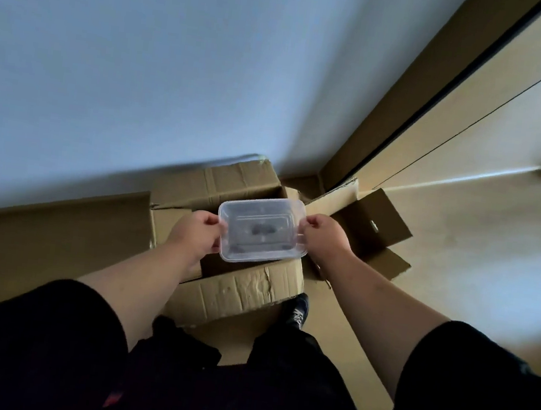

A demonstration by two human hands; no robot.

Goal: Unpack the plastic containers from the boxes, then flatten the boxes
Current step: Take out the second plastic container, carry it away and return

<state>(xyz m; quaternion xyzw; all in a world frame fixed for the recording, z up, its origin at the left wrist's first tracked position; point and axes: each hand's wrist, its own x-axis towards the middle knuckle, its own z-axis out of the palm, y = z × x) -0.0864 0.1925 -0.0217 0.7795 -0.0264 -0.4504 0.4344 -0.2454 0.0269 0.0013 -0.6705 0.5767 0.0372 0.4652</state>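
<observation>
Clear plastic container [262, 229] held level above the open cardboard box [245, 290], left hand [199, 235] and right hand [325, 233] each pinching a short-end rim. Risk: thin rim, smooth plastic; either pinch could slip and drop it back in. Box stands on tan floor [476, 264], against a pale wall [142, 70], door [512, 115] at right.

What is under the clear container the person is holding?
The open cardboard box sits under the container, which both hands hold. The container and hands hide most of the box's inside.
</observation>
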